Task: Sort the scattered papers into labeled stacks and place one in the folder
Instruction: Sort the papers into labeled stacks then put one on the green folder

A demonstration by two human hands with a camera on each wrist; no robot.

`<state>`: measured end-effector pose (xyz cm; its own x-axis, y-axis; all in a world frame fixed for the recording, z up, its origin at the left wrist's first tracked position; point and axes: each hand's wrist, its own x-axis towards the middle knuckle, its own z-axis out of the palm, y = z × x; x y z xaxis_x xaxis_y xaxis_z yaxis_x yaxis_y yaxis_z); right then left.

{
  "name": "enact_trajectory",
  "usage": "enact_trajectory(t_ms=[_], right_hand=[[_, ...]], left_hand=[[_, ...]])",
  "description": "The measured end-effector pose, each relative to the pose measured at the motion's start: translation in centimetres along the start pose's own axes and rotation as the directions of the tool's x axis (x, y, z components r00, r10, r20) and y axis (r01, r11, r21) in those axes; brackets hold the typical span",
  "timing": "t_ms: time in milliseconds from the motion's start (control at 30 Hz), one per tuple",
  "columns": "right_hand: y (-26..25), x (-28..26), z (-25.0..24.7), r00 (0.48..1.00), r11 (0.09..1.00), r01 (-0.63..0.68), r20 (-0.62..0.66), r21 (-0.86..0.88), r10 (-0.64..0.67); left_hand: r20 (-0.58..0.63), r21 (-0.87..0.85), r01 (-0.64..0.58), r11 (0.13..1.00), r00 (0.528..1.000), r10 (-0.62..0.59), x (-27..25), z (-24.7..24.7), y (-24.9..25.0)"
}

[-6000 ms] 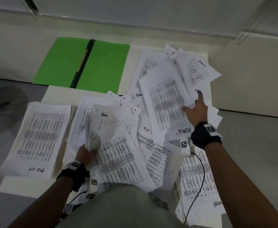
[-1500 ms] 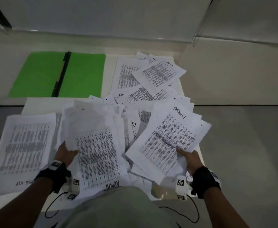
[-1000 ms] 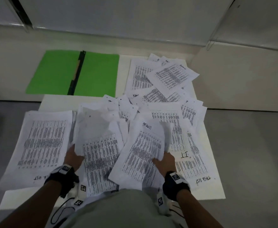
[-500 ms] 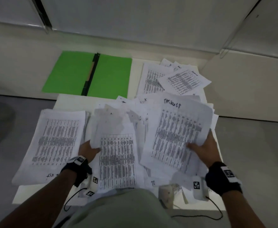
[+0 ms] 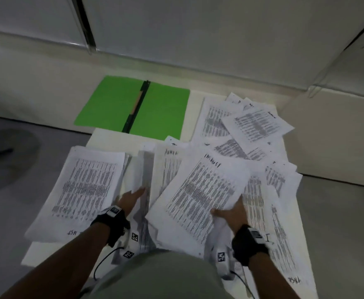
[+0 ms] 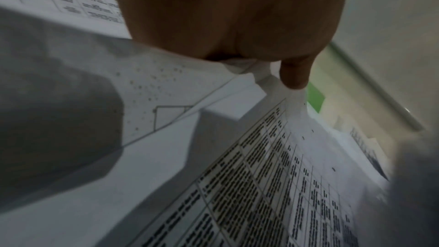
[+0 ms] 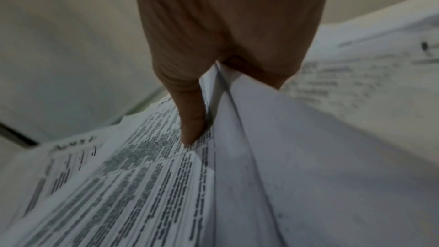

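My right hand (image 5: 230,214) pinches a printed sheet (image 5: 202,190) by its near right corner, thumb on top and fingers under, as the right wrist view shows; the sheet is lifted and tilted over the middle of the table (image 5: 109,137). My left hand (image 5: 131,199) grips the edge of a bundle of sheets (image 5: 143,175) standing almost on edge, just left of the lifted sheet; in the left wrist view the fingers fold round the paper.

I count one squared stack (image 5: 86,186) at the left of the table, with handwriting along its near edge that I cannot read. Loose papers (image 5: 254,126) lie overlapped in a heap across the far right and down the right side; their number I cannot tell.

One green folder (image 5: 161,108) lies open flat at the far end of the table, left of the loose heap. It has a dark spine clip (image 5: 135,108) down its middle, and both green leaves are bare of paper. Beyond the table is a pale wall (image 5: 198,29).
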<state>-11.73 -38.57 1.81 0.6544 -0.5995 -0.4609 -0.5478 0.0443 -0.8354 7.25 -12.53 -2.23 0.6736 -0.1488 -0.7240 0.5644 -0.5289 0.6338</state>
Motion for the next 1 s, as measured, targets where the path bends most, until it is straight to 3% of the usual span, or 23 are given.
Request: enact_trajectory(t_ms=[100, 200, 333, 400, 500, 633, 733, 900, 1000], right_hand=[[2.9, 0.9, 3.3, 0.985, 0.974, -0.132, 0.086, -0.185, 0.15], [4.3, 1.5, 5.7, 0.977, 0.95, -0.052, 0.181, -0.306, 0.112], [3.8, 2.1, 6.5, 0.954, 0.913, 0.046, 0.29, -0.406, 0.081], [3.4, 2.1, 6.1, 0.943, 0.91, 0.047, 0.32, -0.413, 0.096], [3.8, 2.7, 5.1, 0.955, 0.947, 0.001, 0.283, -0.32, 0.094], [0.9, 2.0, 3.0, 0.969, 0.994, -0.03, 0.248, 0.103, 0.003], [-2.2, 1.6, 1.4, 0.97, 0.97, -0.034, 0.243, 0.241, -0.027], [-9.3, -0.5, -0.8, 0.964, 0.945, 0.209, 0.108, 0.251, -0.242], [-12.9, -2.0, -2.1, 0.918, 0.872, 0.374, 0.011, 0.315, -0.397]], left_hand=[[0.071, -0.103, -0.01, 0.995, 0.997, 0.017, -0.4, 0.0, 0.1], [0.121, 0.026, -0.037, 0.999, 0.992, 0.034, -0.8, 0.0, -0.5], [0.004, 0.251, -0.045, 0.967, 0.999, 0.046, -2.4, 0.6, 0.5], [-0.028, 0.223, -0.08, 0.972, 0.996, 0.089, -2.8, 0.7, 0.7], [0.014, 0.074, -0.166, 0.983, 0.986, 0.166, -3.4, -0.5, 0.7], [0.163, -0.323, -0.24, 0.916, 0.939, 0.303, -4.2, -2.1, 0.6], [0.225, -0.377, -0.294, 0.878, 0.891, 0.395, -5.8, -2.8, 2.9], [0.165, -0.443, -0.447, 0.777, 0.812, 0.56, -9.0, -3.7, 8.9], [0.148, -0.452, -0.521, 0.724, 0.757, 0.637, -10.7, -4.1, 12.0]])
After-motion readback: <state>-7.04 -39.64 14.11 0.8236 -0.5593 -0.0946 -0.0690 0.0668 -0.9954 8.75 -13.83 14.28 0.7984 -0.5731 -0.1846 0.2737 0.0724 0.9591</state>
